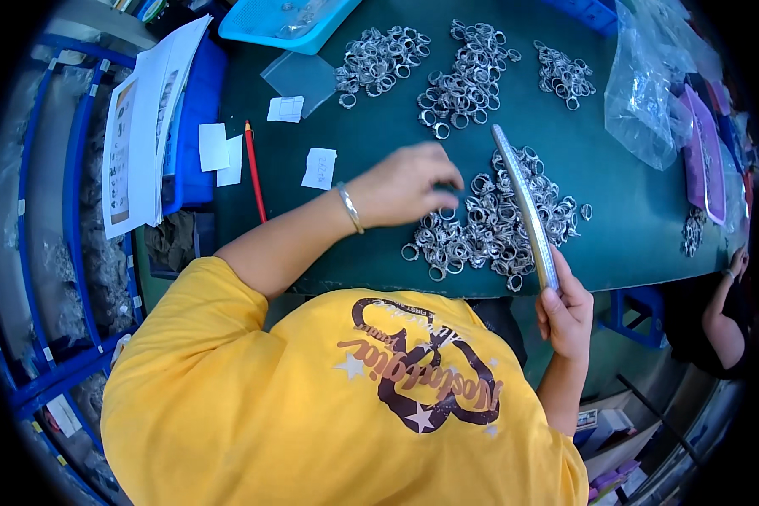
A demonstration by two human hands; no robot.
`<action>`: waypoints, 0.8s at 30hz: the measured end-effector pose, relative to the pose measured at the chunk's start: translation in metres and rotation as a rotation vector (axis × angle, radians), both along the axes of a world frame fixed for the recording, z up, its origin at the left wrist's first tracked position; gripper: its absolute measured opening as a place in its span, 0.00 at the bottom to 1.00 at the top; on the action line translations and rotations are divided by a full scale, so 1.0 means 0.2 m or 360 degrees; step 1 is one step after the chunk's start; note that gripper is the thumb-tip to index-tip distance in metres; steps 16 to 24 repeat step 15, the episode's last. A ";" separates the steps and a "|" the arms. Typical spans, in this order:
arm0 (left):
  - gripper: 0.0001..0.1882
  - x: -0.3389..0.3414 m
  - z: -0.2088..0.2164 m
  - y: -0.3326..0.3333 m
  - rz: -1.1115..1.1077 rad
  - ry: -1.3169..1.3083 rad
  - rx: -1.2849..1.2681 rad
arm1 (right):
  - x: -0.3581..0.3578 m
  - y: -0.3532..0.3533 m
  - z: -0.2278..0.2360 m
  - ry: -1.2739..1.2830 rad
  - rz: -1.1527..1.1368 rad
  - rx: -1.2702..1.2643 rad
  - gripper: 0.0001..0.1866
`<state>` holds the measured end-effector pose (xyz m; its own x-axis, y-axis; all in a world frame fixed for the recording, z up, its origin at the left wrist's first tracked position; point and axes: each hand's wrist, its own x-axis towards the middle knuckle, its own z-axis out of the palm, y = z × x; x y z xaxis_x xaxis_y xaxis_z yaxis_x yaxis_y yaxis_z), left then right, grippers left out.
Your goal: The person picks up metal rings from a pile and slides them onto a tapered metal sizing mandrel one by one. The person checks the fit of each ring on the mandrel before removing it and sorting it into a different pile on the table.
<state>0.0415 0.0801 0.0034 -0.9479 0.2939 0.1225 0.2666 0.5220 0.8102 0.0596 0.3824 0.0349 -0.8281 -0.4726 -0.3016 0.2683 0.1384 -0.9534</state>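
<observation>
My right hand (567, 312) is closed round the thick end of a ring mandrel (523, 207), a long tapered metal stick with a marked scale. The mandrel slants away over a large pile of silver-coloured rings (485, 226) near the table's front edge. No ring shows on its visible length. Just above the left part of that pile is my left hand (413, 181), slightly blurred. Its fingers are curled, with a gap between them and the thumb, and I see nothing in it. A silver bangle (351, 211) circles my left wrist.
Three more ring piles (379, 61) lie along the far side of the green table (346, 135). A red pencil (255, 169), paper slips (319, 169) and a light-blue basket (304, 40) are leftward. Plastic bags (649, 101) and a purple tray (704, 156) sit right, near another person's arm (721, 320).
</observation>
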 end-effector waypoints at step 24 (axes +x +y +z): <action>0.13 0.03 -0.04 -0.10 0.0419 -0.1117 0.2273 | 0.00 -0.01 0.01 0.0251 0.0410 0.0200 0.25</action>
